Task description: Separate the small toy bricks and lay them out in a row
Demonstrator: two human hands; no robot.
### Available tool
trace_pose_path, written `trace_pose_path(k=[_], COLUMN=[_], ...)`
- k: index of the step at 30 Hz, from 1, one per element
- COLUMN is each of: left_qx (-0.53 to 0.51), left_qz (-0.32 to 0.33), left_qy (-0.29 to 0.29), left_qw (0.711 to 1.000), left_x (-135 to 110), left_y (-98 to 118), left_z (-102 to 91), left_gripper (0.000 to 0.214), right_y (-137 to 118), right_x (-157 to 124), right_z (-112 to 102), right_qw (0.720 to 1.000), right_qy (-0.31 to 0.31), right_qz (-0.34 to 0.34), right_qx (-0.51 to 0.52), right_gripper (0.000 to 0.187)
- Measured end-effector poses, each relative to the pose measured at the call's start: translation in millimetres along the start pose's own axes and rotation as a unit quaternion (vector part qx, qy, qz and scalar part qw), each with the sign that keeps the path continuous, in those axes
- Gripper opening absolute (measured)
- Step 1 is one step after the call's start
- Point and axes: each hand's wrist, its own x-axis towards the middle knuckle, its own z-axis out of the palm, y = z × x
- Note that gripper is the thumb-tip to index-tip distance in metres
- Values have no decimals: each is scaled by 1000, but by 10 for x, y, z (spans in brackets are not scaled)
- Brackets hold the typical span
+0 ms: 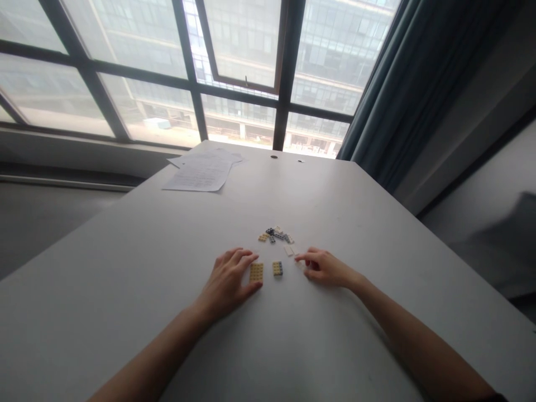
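Note:
My left hand [229, 279] rests on the table with index finger and thumb apart, on either side of a square tan studded building-brick plate [256, 272]. The thumb lies along the plate's near edge; whether it touches is hard to tell. Just right of it sits a smaller tan and blue-grey brick piece [277, 268], apart from both hands. My right hand [324, 267] has its index finger stretched left, the fingertip close to flat cream tiles [288, 250]. Its thumb is spread away, and a pale piece between finger and thumb is too faint to make out.
A loose cluster of small grey, dark, yellow and white bricks [274, 235] lies beyond the hands. Printed paper sheets [200, 172] lie at the far left of the white table [318, 201]. Windows stand behind, with a dark curtain [397, 100] at right.

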Motion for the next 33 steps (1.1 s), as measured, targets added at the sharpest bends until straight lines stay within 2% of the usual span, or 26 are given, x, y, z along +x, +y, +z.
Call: trace_pose_path(k=[7, 13, 17, 23, 28, 33], left_qx=[12, 5, -2, -5, -17, -17], left_qz=[6, 5, 4, 7, -29, -43], left_qy=[-6, -31, -35, -26, -82, -112], left_qw=[1000, 1000, 999, 1000, 996, 993], left_x=[-20, -8, 2, 5, 26, 30], left_y=[-66, -76, -76, -89, -115, -154], left_z=[62, 29, 19, 27, -39, -65], left_gripper=[45, 48, 43, 45, 58, 56], right_y=[-53, -135, -159, -147, -150, -221], right_x=[28, 53, 61, 83, 196, 315], right_z=[103, 197, 222, 243, 259, 315], right_qw=[999, 999, 998, 997, 992, 987], right_qy=[32, 47, 57, 75, 103, 98], right_qz=[-1, -9, -5, -9, -47, -70], right_qx=[-1, -17, -22, -23, -61, -104], right_gripper=[28, 27, 27, 34, 48, 56])
